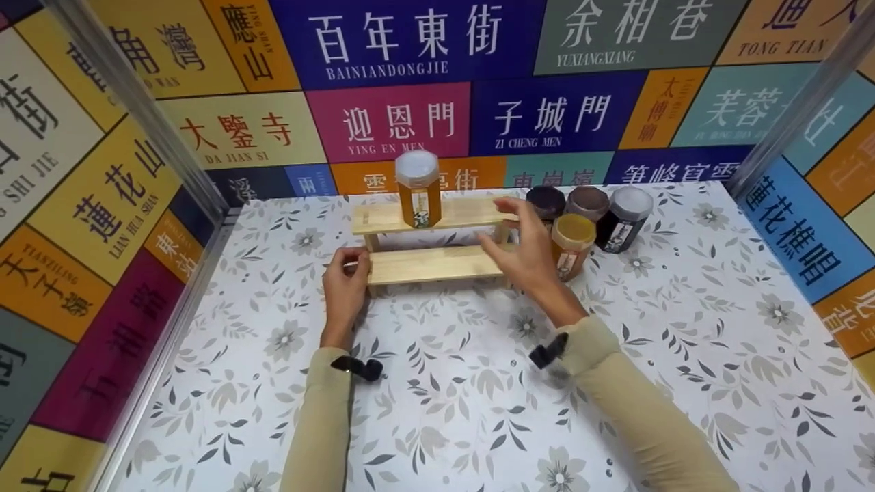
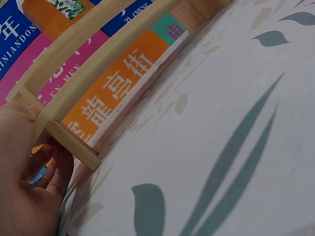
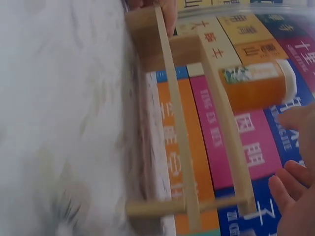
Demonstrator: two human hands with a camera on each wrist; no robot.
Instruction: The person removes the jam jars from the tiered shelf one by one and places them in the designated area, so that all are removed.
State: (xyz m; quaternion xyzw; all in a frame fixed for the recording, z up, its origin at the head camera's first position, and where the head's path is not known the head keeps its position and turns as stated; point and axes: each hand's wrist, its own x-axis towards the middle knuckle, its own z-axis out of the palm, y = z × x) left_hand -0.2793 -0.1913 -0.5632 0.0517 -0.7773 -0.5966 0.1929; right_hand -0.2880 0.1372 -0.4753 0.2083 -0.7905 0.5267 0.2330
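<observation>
A two-tier wooden rack (image 1: 437,265) stands on the table, with an amber jar (image 1: 420,195) under a whitish lid upright on its upper tier. At the rack's left end, my left hand (image 1: 345,283) grips the lower tier, the thumb above and the fingers curled beneath, as the left wrist view shows. My right hand (image 1: 530,253) is by the right end of the rack, thumb and fingers spread apart with nothing held. In the right wrist view, the fingers (image 3: 290,184) are beside the upper board, near the amber jar (image 3: 256,86).
Close to the right hand stands a yellow-lidded amber jar (image 1: 573,242). Behind it are a dark-lidded jar (image 1: 545,199), a brown-lidded jar (image 1: 588,203) and a dark jar with a pale lid (image 1: 623,222). Sign-covered panels (image 1: 403,116) enclose the floral-patterned table (image 1: 437,396).
</observation>
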